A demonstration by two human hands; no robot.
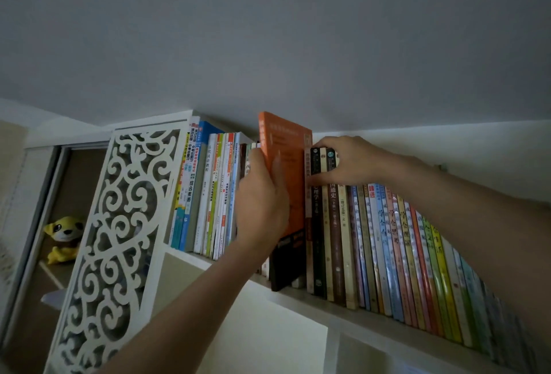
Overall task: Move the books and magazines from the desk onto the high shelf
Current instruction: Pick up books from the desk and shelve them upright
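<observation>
An orange book (293,165) with a black lower band stands partly pushed into a gap in the row of books on the high shelf (343,311). My left hand (262,203) grips its spine and front cover. My right hand (346,160) is clamped over the tops of a few dark and cream books (323,162) just right of the gap, holding them aside. More upright books fill the shelf on both sides, with colourful thin spines (417,269) running off to the right.
A white fretwork panel (116,224) closes the shelf's left end. Beyond it a yellow plush toy (64,238) sits in a darker cabinet. The ceiling is close above the books. White cupboard fronts (268,335) lie below the shelf.
</observation>
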